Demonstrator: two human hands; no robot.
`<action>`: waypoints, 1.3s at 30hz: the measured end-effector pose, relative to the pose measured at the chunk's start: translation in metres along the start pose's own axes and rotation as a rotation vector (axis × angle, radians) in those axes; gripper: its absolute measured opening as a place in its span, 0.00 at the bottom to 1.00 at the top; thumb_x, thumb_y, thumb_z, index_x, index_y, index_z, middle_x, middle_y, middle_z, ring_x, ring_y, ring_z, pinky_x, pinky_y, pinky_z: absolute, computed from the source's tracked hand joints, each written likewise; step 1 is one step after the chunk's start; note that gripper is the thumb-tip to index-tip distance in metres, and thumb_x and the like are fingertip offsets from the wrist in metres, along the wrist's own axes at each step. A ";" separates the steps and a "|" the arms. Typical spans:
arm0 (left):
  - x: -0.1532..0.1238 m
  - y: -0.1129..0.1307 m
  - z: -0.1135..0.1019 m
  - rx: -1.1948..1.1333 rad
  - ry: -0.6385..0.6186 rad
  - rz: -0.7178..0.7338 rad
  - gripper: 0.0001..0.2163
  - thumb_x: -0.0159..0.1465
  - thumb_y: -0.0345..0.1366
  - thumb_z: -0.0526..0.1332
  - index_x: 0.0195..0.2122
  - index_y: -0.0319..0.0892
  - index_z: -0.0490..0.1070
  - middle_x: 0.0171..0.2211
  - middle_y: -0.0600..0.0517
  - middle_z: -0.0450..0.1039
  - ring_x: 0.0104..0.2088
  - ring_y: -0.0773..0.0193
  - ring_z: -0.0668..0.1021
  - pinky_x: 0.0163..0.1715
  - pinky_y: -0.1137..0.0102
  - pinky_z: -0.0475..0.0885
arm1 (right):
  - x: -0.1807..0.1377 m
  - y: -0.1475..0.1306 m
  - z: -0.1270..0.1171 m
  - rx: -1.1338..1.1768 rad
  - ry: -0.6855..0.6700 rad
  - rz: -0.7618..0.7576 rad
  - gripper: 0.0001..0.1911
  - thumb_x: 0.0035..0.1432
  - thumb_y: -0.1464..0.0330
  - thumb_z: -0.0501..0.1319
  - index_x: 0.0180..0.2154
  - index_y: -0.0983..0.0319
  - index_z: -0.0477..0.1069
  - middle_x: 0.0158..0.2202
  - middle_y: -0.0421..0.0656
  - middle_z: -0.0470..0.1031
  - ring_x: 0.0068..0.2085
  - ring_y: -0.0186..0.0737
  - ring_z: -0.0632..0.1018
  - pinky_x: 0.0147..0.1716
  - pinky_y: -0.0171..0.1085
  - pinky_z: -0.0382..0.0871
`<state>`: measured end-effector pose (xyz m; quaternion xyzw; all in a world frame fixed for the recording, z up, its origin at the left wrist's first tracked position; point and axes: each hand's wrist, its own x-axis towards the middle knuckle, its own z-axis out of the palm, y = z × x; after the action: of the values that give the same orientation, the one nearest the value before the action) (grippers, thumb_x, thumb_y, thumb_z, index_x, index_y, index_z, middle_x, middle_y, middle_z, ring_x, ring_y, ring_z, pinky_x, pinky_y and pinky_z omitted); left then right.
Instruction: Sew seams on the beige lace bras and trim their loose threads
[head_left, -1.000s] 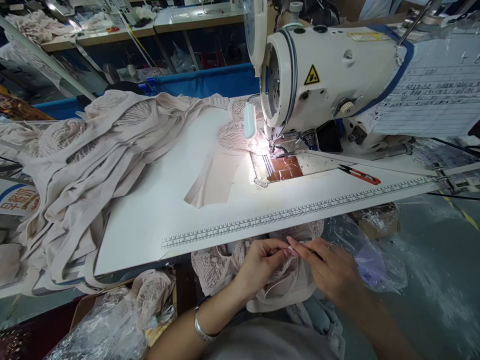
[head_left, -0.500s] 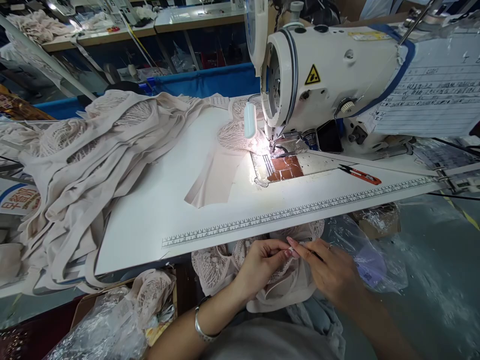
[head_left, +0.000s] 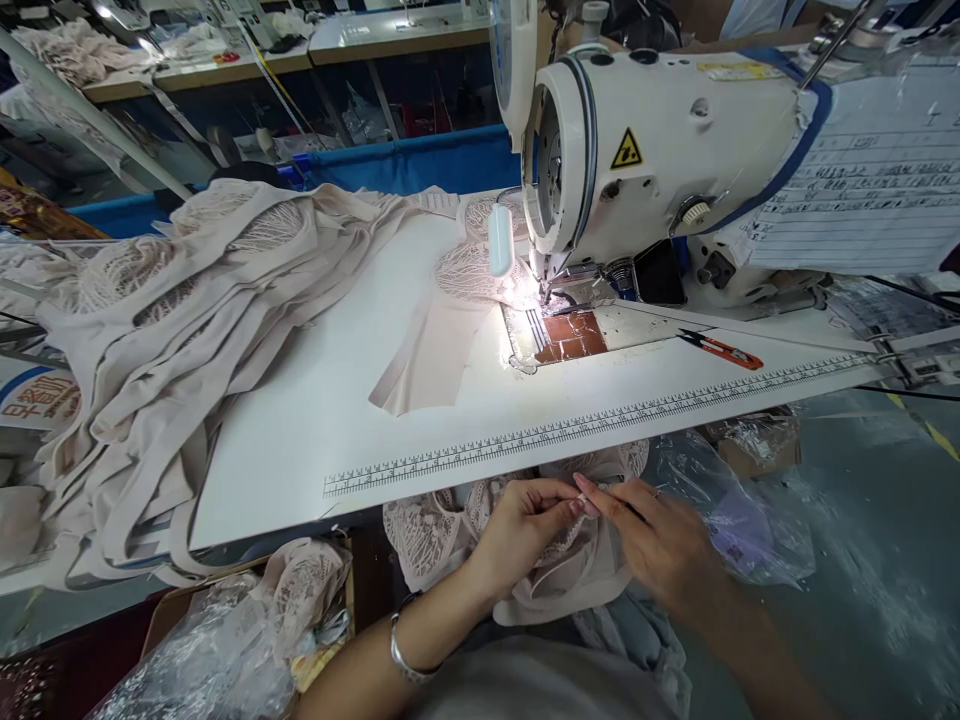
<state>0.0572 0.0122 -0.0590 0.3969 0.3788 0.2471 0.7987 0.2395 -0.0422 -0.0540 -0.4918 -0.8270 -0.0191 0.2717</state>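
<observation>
Left hand (head_left: 517,530) and right hand (head_left: 664,535) pinch a small pale bit (head_left: 583,500) over the lace garment (head_left: 424,535).
Sewing machine (head_left: 675,150) at twelve o'clock from them, snips (head_left: 721,350) at one.

Just below the white sewing machine (head_left: 667,150) lie orange-and-black snips (head_left: 724,351); further below, a beige garment (head_left: 562,588) shows lace patterning.

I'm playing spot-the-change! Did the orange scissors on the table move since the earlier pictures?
No. The orange scissors lie in the same spot beside the ruler, near its right end, with no shift either way that I can see.
</observation>
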 end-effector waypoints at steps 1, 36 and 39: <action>0.000 -0.001 -0.001 0.037 -0.003 0.020 0.21 0.59 0.53 0.68 0.33 0.35 0.80 0.20 0.55 0.63 0.21 0.74 0.56 0.21 0.74 0.51 | -0.001 -0.001 0.001 0.040 -0.004 0.026 0.37 0.67 0.84 0.50 0.72 0.57 0.49 0.33 0.43 0.74 0.31 0.38 0.77 0.27 0.34 0.71; -0.003 -0.003 -0.001 0.783 0.033 0.293 0.12 0.69 0.36 0.57 0.27 0.41 0.68 0.20 0.58 0.58 0.22 0.70 0.59 0.24 0.72 0.51 | 0.020 0.019 -0.004 0.754 -0.235 0.482 0.23 0.70 0.51 0.53 0.31 0.59 0.73 0.30 0.42 0.69 0.31 0.39 0.73 0.29 0.37 0.67; -0.003 -0.003 -0.003 0.784 0.023 0.294 0.12 0.69 0.36 0.57 0.26 0.41 0.68 0.20 0.57 0.61 0.22 0.69 0.61 0.25 0.73 0.52 | 0.020 0.020 -0.003 0.720 -0.125 0.487 0.22 0.71 0.56 0.54 0.26 0.58 0.68 0.28 0.41 0.66 0.29 0.39 0.71 0.27 0.37 0.65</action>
<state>0.0529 0.0099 -0.0610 0.7179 0.3923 0.2001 0.5391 0.2496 -0.0169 -0.0471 -0.5465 -0.6556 0.3649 0.3720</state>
